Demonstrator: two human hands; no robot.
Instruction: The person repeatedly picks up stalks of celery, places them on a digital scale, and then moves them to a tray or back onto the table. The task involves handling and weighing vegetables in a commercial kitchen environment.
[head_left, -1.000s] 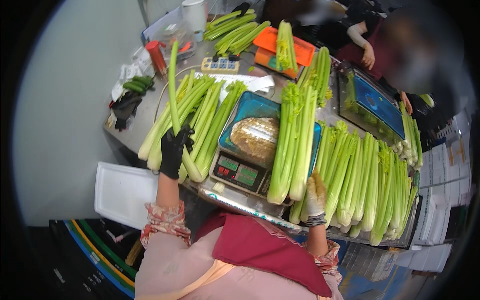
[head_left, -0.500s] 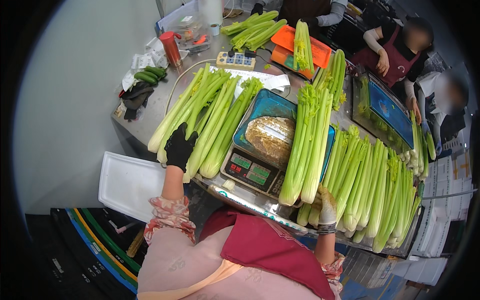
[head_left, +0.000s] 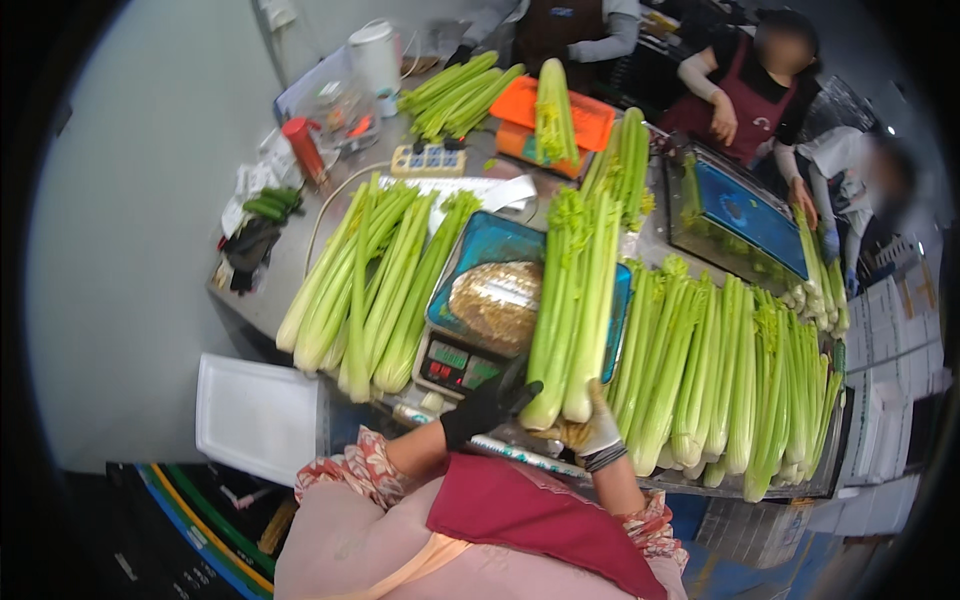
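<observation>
Celery bunch (head_left: 575,310) lies on the scale (head_left: 490,240), butts toward the person. Right hand (head_left: 592,432), pale glove, touches the butt ends, thumb up against one; can't tell if gripping. Left hand (head_left: 490,408), black glove, fingers extended just beside them; grip unclear.

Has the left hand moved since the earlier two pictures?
Yes: the left hand has moved right and nearer the person, from celery left of the scale to the scale's front side.
</observation>
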